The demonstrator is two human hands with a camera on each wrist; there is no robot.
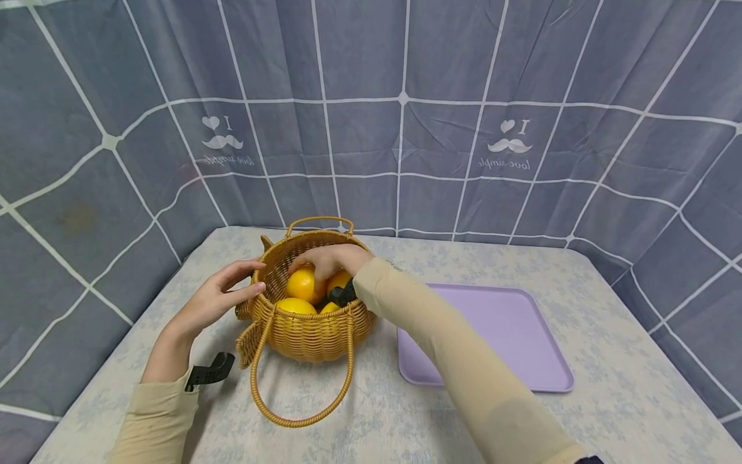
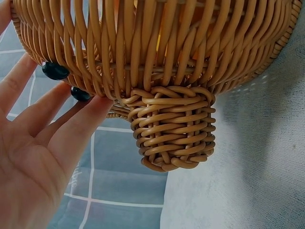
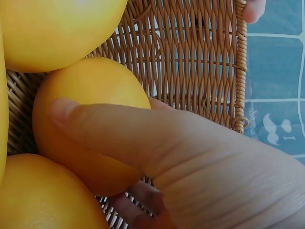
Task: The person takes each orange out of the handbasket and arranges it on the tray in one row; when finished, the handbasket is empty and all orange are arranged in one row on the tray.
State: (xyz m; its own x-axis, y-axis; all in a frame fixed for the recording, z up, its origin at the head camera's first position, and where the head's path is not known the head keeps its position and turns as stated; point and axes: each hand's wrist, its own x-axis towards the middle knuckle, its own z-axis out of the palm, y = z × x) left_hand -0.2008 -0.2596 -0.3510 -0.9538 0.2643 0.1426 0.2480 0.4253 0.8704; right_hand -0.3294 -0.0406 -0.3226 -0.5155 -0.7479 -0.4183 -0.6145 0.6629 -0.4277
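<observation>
A round woven wicker basket (image 1: 315,338) with dark bead eyes and a stubby woven foot (image 2: 174,131) stands on the table, holding several yellow-orange fruits that look like oranges. My right hand (image 1: 330,261) reaches down inside it. In the right wrist view its thumb lies across one orange (image 3: 95,81), and fingers partly show on the far side, gripping the fruit. Other oranges (image 3: 43,195) lie against it. My left hand (image 1: 214,299) touches the basket's left rim and side. In the left wrist view its fingers (image 2: 71,136) are nearly straight and spread against the wicker.
To the basket's right lies a flat purple tray (image 1: 545,351), partly behind my right forearm. One looped handle (image 1: 301,422) hangs down at the front and another handle (image 1: 319,219) stands at the back. A grey-blue checked curtain (image 1: 371,148) surrounds the pale patterned tabletop (image 1: 382,425).
</observation>
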